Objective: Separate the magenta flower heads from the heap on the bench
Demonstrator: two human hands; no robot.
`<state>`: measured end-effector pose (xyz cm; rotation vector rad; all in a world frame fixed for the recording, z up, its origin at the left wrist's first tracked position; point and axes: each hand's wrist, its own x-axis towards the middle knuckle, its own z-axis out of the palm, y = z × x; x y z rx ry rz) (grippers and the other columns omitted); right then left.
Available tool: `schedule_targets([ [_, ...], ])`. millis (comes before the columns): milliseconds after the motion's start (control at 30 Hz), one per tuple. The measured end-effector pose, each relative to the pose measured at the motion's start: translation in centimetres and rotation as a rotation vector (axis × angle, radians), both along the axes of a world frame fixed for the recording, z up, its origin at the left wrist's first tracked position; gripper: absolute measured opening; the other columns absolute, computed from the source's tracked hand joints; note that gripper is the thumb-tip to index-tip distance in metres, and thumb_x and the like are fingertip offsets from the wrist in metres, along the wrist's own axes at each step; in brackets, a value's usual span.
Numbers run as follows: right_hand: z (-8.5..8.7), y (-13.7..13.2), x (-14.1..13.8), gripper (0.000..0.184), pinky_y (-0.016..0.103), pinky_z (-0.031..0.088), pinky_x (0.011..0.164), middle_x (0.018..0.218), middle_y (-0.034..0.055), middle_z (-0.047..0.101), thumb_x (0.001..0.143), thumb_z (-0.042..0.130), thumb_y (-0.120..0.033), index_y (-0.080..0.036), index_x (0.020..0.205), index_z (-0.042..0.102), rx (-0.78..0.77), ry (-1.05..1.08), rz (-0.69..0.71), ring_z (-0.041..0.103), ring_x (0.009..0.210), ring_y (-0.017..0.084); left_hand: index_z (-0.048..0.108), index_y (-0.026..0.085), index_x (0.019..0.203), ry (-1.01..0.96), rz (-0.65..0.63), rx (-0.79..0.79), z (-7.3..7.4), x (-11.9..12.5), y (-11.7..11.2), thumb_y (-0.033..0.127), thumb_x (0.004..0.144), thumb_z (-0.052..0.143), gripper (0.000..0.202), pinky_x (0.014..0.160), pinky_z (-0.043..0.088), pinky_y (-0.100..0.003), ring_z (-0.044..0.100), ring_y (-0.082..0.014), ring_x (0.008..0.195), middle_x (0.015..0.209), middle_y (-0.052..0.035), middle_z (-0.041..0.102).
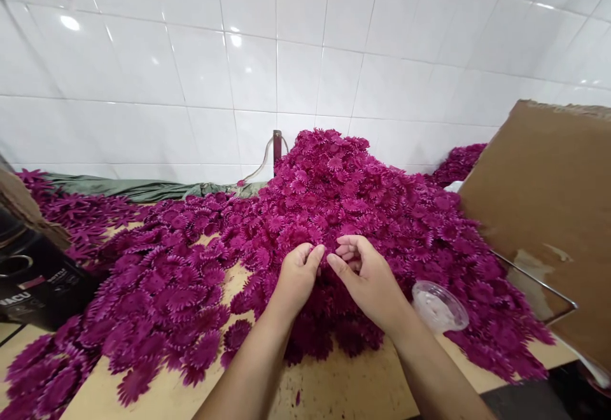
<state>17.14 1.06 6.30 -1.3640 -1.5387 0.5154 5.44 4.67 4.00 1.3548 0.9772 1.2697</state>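
Flowers [334,197] are lying loose at left and mounding up straight ahead. The left hand [296,273] and right hand [370,280] are curling toward each other, neither being clearly nearer the mound; whether their fingers are grasping a flower, one cannot tell.

black container, left edge [41,302] | large pale "VACU", first letter partly cut by frame | smaller "BOTTLE" to its right, blurred | remaining small print unreadable
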Motion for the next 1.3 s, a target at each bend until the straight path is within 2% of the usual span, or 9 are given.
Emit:
schedule_targets([
  [233,0.5,1.2,-1.4,0.012,0.028,0.046,0.070,0.076,0.0018,0.058,0.072,0.054,-0.025,-0.017,0.081,0.054,-0.128,0.085,0.316,0.054,0.071,0.013,0.042,0.017,0.053,-0.209,-0.105,-0.128,-0.3,-0.6,0.3,0.054,0.062,0.057,0.041,0.053,0.031,-0.022,0.033,-0.0083,0.052,0.053,0.0059,0.036],
  [333,0.8,1.4,-1.2,0.006,0.027,0.044,0.064,0.067,-0.0004,0.056,0.070,0.053,-0.022,-0.017,0.074,0.054,-0.149,0.105,0.336,0.052,0.064,0.012,0.044,0.017,0.054,-0.255,-0.131,-0.153,0.0,-0.6,-0.3,0.057,0.065,0.052,0.042,0.052,0.033,-0.021,0.035,-0.0083,0.053,0.054,0.0054,0.039],
  [567,1.3,1.6,-1.0,0.008,0.025,0.039,0.054,0.056,-0.0024,0.053,0.069,0.049,-0.020,-0.019,0.062,0.051,-0.028,0.026,0.088,0.049,0.053,0.012,0.038,0.018,0.054,-0.033,-0.042,0.080,0.7,-0.4,-0.7,0.037,0.071,0.053,0.030,0.049,0.027,-0.020,0.029,-0.0078,0.052,0.053,0.0068,0.032],
  [700,1.8,2.8,-1.6,0.008,0.026,0.040,0.056,0.058,-0.0010,0.055,0.068,0.048,-0.018,-0.020,0.061,0.051,0.069,-0.079,-0.047,0.050,0.054,0.013,0.037,0.018,0.055,-0.070,0.045,0.102,1.1,0.2,-0.4,0.037,0.071,0.052,0.029,0.049,0.028,-0.019,0.029,-0.0073,0.050,0.052,0.0071,0.032],
  [833,3.0,5.2,1.6,0.008,0.032,0.041,0.062,0.062,0.0025,0.055,0.068,0.046,-0.019,-0.020,0.060,0.049,0.159,-0.109,-0.482,0.051,0.060,0.017,0.045,0.018,0.060,-0.227,0.185,0.005,1.2,-1.2,-1.3,0.041,0.067,0.058,0.027,0.053,0.036,-0.019,0.041,-0.0078,0.054,0.057,0.0057,0.042],
  [900,3.5,6.2,3.8,0.006,0.035,0.041,0.062,0.061,0.0032,0.053,0.069,0.045,-0.021,-0.019,0.066,0.050,0.153,-0.090,-0.550,0.050,0.057,0.018,0.051,0.017,0.064,-0.274,0.208,-0.046,1.1,-2.5,-1.8,0.042,0.063,0.062,0.027,0.056,0.040,-0.019,0.046,-0.0087,0.056,0.060,0.0046,0.049],
  [1000,3.3,7.0,4.9,0.014,0.037,0.043,0.072,0.075,0.0054,0.059,0.067,0.046,-0.016,-0.018,0.077,0.056,0.208,-0.190,-0.399,0.054,0.068,0.019,0.057,0.016,0.071,-0.300,0.133,-0.106,1.2,-3.7,-1.9,0.038,0.057,0.068,0.028,0.061,0.042,-0.021,0.051,-0.0100,0.060,0.064,0.0029,0.057],
  [1133,2.1,6.6,2.5,0.024,0.041,0.040,0.086,0.098,0.0101,0.060,0.068,0.047,-0.011,-0.017,0.087,0.060,0.261,-0.312,-0.182,0.054,0.094,0.023,0.061,0.015,0.068,-0.273,0.037,-0.142,1.7,-3.2,-1.7,0.032,0.055,0.070,0.024,0.063,0.041,-0.022,0.051,-0.0103,0.061,0.064,0.0019,0.060],
  [1300,1.2,3.6,-0.6,0.019,0.038,0.042,0.083,0.088,0.0090,0.062,0.080,0.044,-0.028,-0.018,0.079,0.060,0.259,-0.238,-0.016,0.055,0.087,0.021,0.060,0.015,0.066,-0.228,0.010,-0.166,1.9,-2.7,-1.7,0.034,0.055,0.069,0.024,0.056,0.036,-0.020,0.044,-0.0079,0.055,0.059,0.0039,0.055],
])
